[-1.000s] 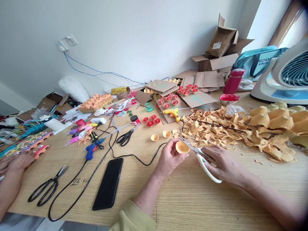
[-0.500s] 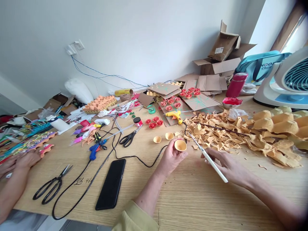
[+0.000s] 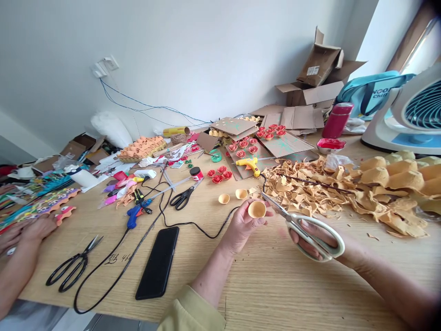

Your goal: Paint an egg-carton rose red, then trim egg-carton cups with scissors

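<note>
A small yellow-orange carton cup is held between the fingers and thumb of my left hand, its opening facing me. To its right, my right hand has its fingers through the pale handles of a pair of scissors. The scissor tips point up and left, just above the cup and apart from it. Two more cups, one at the left and one at the right, sit on the table beyond my left hand. Cut carton scraps are heaped behind the scissors.
A phone, black scissors and a blue glue gun with its cable lie left. Behind are a yellow glue gun, red paper roses and cardboard. A fan stands right. Another person's hands rest far left.
My right hand has turned the scissors so that both handle loops now show broadside, with the tips slightly further left. My left hand still holds the cup, its fingers slightly shifted.
</note>
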Action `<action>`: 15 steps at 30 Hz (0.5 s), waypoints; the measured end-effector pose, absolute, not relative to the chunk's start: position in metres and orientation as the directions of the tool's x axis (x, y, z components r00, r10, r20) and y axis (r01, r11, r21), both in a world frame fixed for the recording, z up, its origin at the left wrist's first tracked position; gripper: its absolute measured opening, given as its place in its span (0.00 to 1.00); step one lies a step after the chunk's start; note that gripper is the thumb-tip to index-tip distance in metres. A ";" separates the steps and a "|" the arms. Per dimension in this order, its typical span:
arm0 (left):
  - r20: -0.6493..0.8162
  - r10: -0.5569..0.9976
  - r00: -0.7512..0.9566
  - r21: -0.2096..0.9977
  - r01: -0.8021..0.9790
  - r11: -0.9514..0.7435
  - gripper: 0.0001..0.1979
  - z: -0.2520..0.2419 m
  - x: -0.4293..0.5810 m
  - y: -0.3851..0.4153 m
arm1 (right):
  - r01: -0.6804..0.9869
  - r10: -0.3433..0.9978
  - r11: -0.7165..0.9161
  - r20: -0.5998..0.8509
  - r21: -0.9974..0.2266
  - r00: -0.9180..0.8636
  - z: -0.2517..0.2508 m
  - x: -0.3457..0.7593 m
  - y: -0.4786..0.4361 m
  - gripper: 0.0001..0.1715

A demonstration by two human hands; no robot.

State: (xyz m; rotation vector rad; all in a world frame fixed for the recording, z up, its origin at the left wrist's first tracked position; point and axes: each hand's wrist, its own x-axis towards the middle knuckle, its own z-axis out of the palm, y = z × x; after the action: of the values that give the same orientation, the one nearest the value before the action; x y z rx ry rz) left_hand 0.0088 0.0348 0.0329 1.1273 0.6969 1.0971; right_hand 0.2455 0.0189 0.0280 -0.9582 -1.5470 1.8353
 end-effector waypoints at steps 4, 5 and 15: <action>0.016 0.938 0.346 0.946 -0.308 0.098 0.26 0.033 0.010 0.034 | -0.015 0.832 -0.117 -0.090 -0.993 -0.548 0.025 0.247 0.023 0.32; 0.005 0.949 0.316 0.958 -0.273 0.086 0.27 0.034 0.010 0.035 | 0.017 0.847 -0.080 -0.077 -0.997 -0.526 0.024 0.248 0.025 0.32; 0.081 0.985 0.153 0.984 -0.169 -0.055 0.28 0.027 0.011 0.043 | 0.669 0.895 0.425 0.175 -0.610 -0.410 0.017 0.246 0.027 0.23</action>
State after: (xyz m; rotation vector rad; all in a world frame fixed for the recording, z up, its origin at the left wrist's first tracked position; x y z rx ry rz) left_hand 0.0106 0.0426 0.0271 1.2071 0.9381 1.2137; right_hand 0.2459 0.0270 0.0172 -1.3214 -2.2030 0.6271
